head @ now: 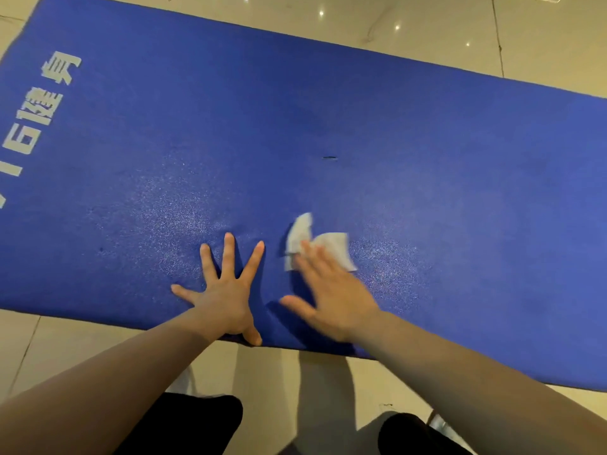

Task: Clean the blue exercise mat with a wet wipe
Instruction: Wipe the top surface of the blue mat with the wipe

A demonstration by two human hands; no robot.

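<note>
Blue mat [328,110] glistens damp — right hand [331,297] flat-fingered on crumpled wipe [331,247]; left hand [223,290] splayed.

1 blue mat [328,126] on the floor. 1 white wipe [328,247] near the mat's near edge, w/ 2 bits sticking out. 2 hands: left hand [226,290] & right hand [331,297]. 1 small dark mark [329,157] in the mat's middle. 2 black knees: 1 near left [197,421], 1 near right [407,435].
</note>
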